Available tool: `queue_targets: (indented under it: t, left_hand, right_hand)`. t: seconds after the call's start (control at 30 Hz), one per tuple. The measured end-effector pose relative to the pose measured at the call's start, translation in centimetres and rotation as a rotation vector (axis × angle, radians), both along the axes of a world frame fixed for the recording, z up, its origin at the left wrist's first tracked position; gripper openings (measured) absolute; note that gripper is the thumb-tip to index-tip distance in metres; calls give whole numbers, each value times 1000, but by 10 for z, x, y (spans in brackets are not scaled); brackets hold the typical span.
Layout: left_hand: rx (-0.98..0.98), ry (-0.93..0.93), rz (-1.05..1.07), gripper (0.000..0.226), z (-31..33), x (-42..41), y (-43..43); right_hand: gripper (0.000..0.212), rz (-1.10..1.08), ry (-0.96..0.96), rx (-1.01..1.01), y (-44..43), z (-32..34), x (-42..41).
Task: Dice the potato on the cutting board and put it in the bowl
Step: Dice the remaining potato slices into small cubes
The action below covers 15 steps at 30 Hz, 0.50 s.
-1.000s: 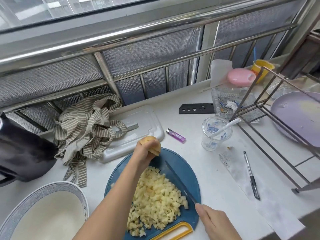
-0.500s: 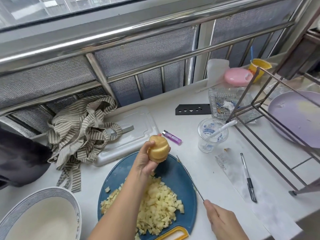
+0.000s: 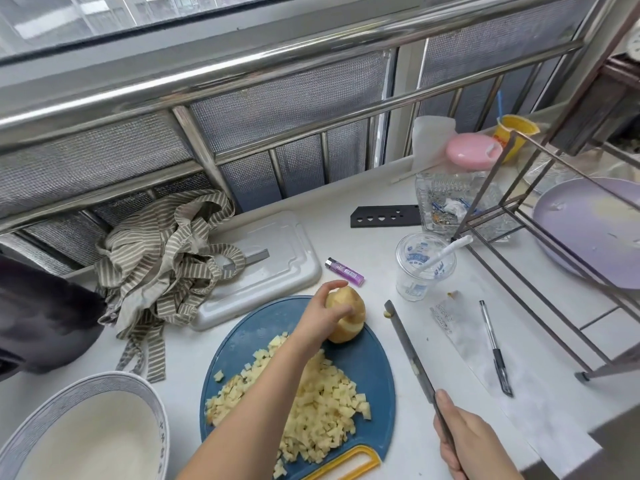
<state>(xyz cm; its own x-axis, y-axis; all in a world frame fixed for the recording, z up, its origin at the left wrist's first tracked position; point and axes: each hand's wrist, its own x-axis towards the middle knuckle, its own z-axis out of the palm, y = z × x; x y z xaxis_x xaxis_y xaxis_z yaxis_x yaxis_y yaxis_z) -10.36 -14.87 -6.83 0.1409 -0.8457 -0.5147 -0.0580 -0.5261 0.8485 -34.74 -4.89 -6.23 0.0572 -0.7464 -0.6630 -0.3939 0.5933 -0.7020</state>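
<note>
Figure: dicing in progress, head view.
Done: a broad heap of potato cubes [image 3: 322, 410] covers the near half of the blue cutting board [image 3: 374, 368].
Left to do: one uncut potato [image 3: 356, 306] with skin on it has to be diced. By the look of things, no cubes have gone into the bowl [image 3: 104, 377], whose visible inside shows none.
Progress, as judged: cutting is well past halfway and the transfer has not begun.
Potato position: upright at the far edge of the cutting board, beyond the heap. Its lower end appears to touch the board.
Bowl position: near left corner of the table [image 3: 346, 247], just beside the cutting board and apart from it.
Left hand [image 3: 325, 315]: forearm reaches across the heap. The grip is closed round the potato from its left side and top, fingers curled over the skin.
Right hand [image 3: 471, 441]: low at the near right, with the grip clamped on the handle of the knife [image 3: 408, 348].
Knife: blade points away from the person, over the table just right of the cutting board, well clear of the potato. Small potato bits cling to the blade.
Next move, as judged: lay the potato down and bring the blade across to it.
</note>
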Motion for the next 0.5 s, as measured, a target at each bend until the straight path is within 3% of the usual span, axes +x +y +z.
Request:
queue_targets:
  t: [0.2, 0.4, 0.5]
  left_hand:
    - [-35, -391, -212, 49, 2, 16, -2]
    - [-46, -713, -688, 102, 5, 27, -4]
    - [-38, -806, -754, 104, 4, 24, -5]
  right_hand:
    - [53, -36, -10, 13, 7, 2, -3]
    - [54, -16, -22, 10, 9, 9, 3]
    - [53, -7, -35, 11, 8, 14, 5]
